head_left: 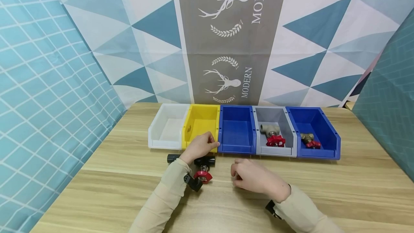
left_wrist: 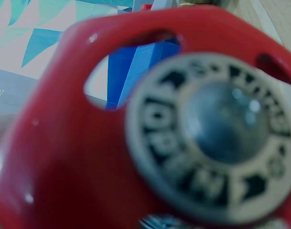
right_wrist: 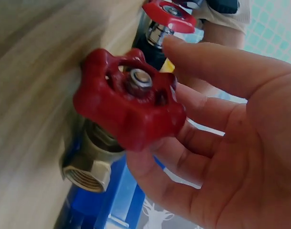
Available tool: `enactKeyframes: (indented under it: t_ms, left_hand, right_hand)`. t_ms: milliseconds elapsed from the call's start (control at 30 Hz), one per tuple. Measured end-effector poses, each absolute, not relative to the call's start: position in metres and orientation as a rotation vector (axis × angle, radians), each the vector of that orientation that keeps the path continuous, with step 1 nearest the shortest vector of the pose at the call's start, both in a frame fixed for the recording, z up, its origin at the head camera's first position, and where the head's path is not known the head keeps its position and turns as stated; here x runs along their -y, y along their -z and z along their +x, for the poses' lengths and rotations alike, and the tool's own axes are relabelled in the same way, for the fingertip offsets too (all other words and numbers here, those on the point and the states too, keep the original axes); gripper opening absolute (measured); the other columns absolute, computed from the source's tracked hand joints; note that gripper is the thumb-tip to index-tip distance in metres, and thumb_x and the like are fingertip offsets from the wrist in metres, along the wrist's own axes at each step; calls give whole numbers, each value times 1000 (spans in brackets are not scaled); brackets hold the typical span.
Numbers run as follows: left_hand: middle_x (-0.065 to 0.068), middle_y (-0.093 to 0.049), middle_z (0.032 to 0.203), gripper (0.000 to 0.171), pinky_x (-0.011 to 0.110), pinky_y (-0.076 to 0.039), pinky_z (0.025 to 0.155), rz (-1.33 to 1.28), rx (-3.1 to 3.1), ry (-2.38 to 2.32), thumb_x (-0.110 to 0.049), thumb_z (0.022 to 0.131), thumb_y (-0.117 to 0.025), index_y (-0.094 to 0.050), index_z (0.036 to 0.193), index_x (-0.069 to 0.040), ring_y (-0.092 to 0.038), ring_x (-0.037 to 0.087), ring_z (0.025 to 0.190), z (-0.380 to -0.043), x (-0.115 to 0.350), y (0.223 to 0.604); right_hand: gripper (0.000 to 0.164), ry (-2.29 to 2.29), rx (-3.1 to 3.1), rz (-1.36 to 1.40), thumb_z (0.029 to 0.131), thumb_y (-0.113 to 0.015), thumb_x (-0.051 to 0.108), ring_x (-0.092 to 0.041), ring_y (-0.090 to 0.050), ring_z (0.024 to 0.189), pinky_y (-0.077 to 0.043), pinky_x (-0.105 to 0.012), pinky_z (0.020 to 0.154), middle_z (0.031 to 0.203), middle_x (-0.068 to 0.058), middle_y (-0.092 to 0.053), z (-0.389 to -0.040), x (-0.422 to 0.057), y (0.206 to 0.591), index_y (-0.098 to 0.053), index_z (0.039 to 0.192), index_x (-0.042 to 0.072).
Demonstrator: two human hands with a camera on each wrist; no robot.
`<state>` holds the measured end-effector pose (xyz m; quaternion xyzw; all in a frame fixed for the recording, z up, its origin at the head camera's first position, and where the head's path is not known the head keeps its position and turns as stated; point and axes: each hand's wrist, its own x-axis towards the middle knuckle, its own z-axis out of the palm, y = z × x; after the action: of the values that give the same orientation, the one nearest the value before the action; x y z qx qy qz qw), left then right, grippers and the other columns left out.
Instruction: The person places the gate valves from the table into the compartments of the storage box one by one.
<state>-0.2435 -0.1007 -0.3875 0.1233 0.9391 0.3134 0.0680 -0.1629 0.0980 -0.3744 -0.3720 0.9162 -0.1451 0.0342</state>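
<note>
1. Two hands of yours in play: right hand (head_left: pixel 255 179), lower right of centre, curls its fingers round the red handwheel (right_wrist: pixel 112 114) of a brass valve (right_wrist: pixel 100 164), centre left in the right-wrist frame; how firmly, can't tell.
2. Left hand (head_left: pixel 200 146), mid-frame, is at the yellow bin (head_left: pixel 202 123)'s front; whether it grips anything, can't tell.
3. Risk: your right thumb (right_wrist: pixel 197 57) looks off the wheel, so the valve could twist or slip.
4. Risk: black valve (head_left: pixel 210 161) sits right by your left wrist, lower centre; a low sleeve (head_left: pixel 161 197) or wrist camera (head_left: pixel 193 182) might catch its red wheel (head_left: pixel 203 177).
5. Materials: handwheel glossy, scalloped; brass dull, mouth threaded; black valve smooth, tubular; bin slick plastic; tabletop (head_left: pixel 106 175) wood-grained.
</note>
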Motion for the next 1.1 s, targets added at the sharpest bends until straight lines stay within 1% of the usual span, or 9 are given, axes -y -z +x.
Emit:
enactKeyframes:
  t_ms: [200,567,867,1100]
  left_hand:
    - [0,-47,65,25,26,-34,55,379,-2833,-949,-33,86,-61,-50,82,-11,-45,16,60,-244,101,387]
    - [1,-47,65,25,26,-34,56,363,-2822,-952,-33,86,-61,-50,82,-11,-46,17,60,-244,100,387]
    - [1,-47,65,25,26,-34,55,370,-2826,-953,-33,86,-61,-50,82,-11,-45,17,60,-243,101,387]
    - [1,-47,65,25,26,-34,55,359,-2813,-953,-34,86,-60,-50,83,-11,-46,17,60,-244,100,387]
  right_hand:
    - [16,422,-2837,-1173,72,-74,14,-4,-40,59,-37,-19,55,69,8,-45,-161,-98,376,-58,69,14]
    - [22,405,-2826,-1076,64,-73,3,-6,-40,58,-36,-21,55,67,8,-43,-159,-98,378,-55,65,16]
    - [19,433,-2840,-1092,66,-70,0,-6,-42,58,-37,-20,54,68,7,-46,-161,-99,376,-56,66,14]
    - [16,498,-2863,-1128,67,-68,0,-7,-45,62,-40,-20,56,73,5,-48,-166,-102,372,-58,73,11]
